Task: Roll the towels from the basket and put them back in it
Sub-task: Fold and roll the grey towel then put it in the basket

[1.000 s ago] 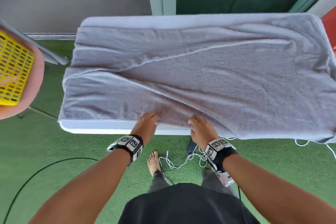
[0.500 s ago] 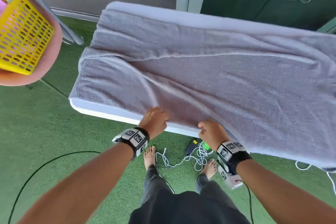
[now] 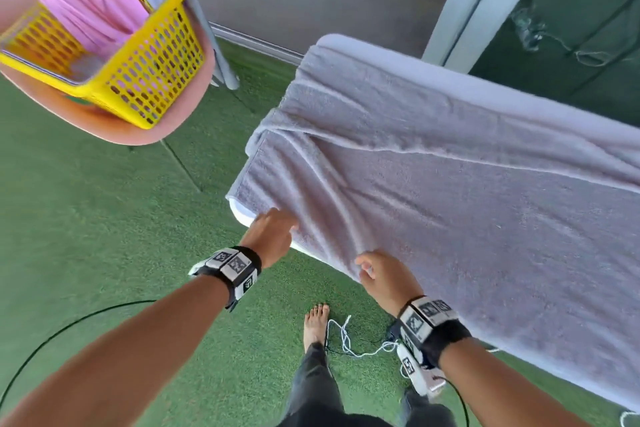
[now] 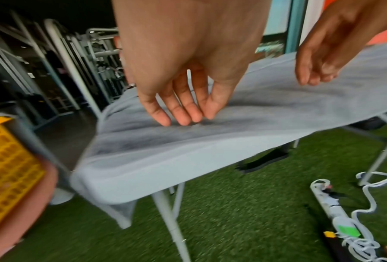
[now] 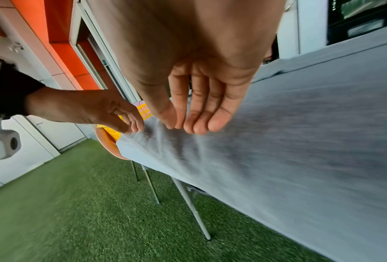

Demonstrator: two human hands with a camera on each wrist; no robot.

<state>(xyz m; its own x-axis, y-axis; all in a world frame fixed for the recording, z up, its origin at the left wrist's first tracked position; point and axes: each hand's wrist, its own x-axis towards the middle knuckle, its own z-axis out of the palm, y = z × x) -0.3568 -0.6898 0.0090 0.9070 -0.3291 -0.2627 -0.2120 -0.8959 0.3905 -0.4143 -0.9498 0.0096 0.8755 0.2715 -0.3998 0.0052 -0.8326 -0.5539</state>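
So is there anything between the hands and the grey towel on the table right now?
Nothing visible. The left hand and right hand are both at the near edge of the grey terry towel spread over the white folding table, fingertips at the cloth with nothing in the way.

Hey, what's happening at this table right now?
A person is working a grey towel spread over a folding table. Both hands, left and right, are at its near edge with relaxed fingers, not gripping. It isn't rolled yet. A yellow basket holding pink cloth sits to the left.
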